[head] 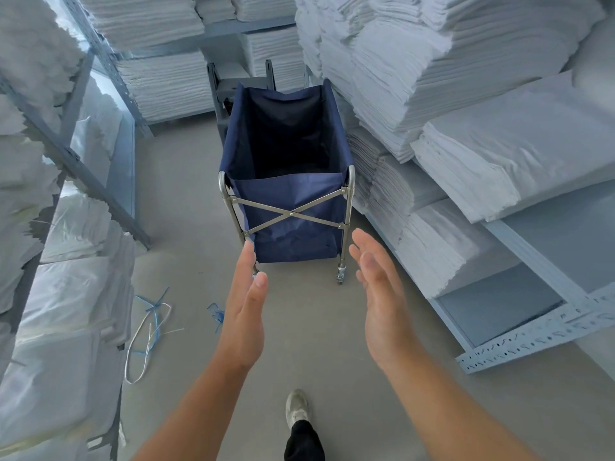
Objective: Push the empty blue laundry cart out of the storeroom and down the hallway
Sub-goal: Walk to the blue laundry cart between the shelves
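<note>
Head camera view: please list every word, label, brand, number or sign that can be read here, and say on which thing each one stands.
None can be read.
Dark blue fabric laundry cart on a steel frame: plain cloth, no label visible.
Pale grey perforated metal shelf rail: only punched holes, no writing.
Stacks of folded white linen: no visible tags.
Worn grey sneaker: no legible brand.

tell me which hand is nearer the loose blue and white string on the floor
Left. The left hand reaches forward just right of the string lying by the left shelving, open and empty. The right hand is farther right, beyond the left hand, also open.
</note>
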